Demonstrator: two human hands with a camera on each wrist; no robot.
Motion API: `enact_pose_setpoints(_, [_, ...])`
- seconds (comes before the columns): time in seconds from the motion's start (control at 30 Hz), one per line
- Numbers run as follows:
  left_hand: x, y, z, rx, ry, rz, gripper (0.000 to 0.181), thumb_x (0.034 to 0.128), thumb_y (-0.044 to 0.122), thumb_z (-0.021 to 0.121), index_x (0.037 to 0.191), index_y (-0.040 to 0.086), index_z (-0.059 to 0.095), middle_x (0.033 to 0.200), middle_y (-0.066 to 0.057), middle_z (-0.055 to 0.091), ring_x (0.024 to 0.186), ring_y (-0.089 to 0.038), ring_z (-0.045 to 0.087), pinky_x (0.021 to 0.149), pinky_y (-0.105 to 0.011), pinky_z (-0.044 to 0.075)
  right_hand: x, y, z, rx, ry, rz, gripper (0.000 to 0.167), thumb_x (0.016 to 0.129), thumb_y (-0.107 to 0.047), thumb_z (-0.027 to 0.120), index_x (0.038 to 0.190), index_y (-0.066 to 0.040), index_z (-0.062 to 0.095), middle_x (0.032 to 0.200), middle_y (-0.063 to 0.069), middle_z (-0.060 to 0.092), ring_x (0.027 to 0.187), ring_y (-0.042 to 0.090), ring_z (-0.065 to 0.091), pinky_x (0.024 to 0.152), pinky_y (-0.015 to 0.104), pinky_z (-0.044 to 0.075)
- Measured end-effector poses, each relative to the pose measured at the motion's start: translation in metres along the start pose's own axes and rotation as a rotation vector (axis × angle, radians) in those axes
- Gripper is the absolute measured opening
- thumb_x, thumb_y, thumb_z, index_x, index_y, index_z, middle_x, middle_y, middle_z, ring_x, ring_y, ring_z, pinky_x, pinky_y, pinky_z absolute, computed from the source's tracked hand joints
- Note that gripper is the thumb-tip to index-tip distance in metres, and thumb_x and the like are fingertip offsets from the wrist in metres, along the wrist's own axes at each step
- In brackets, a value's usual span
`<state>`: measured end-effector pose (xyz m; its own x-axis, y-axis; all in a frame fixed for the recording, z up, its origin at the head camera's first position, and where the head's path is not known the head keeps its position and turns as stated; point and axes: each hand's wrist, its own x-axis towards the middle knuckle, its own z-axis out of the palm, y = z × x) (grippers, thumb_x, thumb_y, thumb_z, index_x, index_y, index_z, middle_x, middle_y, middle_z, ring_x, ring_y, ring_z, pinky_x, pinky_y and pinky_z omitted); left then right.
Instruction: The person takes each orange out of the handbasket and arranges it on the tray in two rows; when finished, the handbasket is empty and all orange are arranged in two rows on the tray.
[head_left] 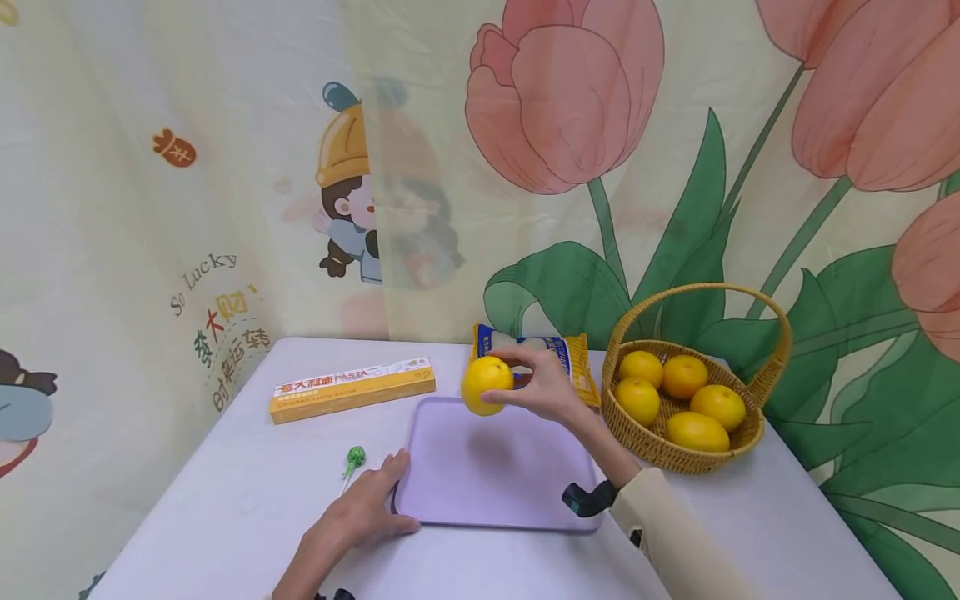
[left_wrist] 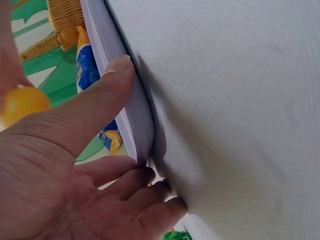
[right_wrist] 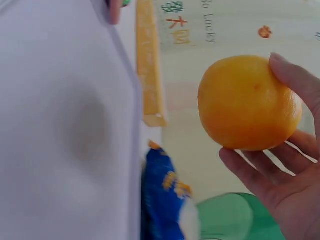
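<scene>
My right hand point(head_left: 542, 385) pinches an orange point(head_left: 487, 386) between thumb and fingers, holding it in the air above the far part of a light purple tray point(head_left: 502, 475). In the right wrist view the thumb lies on one side of the orange point(right_wrist: 248, 102) and the fingertips point(right_wrist: 235, 159) on another. My left hand point(head_left: 365, 502) grips the tray's near left corner, its thumb along the front edge and its fingers by the left side. The left wrist view shows that thumb against the tray's rim point(left_wrist: 135, 117). No fruit lies on the tray.
A wicker basket point(head_left: 675, 461) with a tall handle holds several oranges at the right. Behind the tray lies a blue and yellow packet point(head_left: 579, 367). A long pasta box point(head_left: 352, 392) is at the back left, and a green-wrapped lollipop point(head_left: 356, 456) lies near my left hand.
</scene>
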<state>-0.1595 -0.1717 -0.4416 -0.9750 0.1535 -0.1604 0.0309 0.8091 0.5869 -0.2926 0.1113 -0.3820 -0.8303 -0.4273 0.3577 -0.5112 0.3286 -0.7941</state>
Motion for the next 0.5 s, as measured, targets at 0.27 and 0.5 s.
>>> enact_pose_setpoints(0.27, [0.004, -0.004, 0.001, -0.002, -0.008, 0.008, 0.105, 0.078, 0.023, 0.098, 0.163, -0.002, 0.041, 0.167, -0.03, 0.04, 0.152, -0.053, 0.039, 0.124, -0.067, 0.034, 0.019, 0.028, 0.05, -0.02, -0.003, 0.141, 0.061, 0.083, -0.018, 0.096, 0.136, 0.001, 0.072, 0.13, 0.016, 0.075, 0.114, 0.032, 0.071, 0.103, 0.045, 0.062])
enact_pose_setpoints(0.5, [0.014, -0.021, 0.011, -0.001, -0.022, 0.008, 0.108, 0.0786, 0.032, 0.098, 0.165, 0.003, 0.04, 0.17, -0.024, 0.039, 0.155, -0.05, 0.037, 0.126, -0.067, 0.032, 0.026, 0.039, 0.076, -0.071, -0.031, 0.167, 0.065, 0.08, -0.021, 0.098, 0.135, 0.002, 0.071, 0.128, 0.016, 0.075, 0.114, 0.032, 0.07, 0.106, 0.047, 0.06])
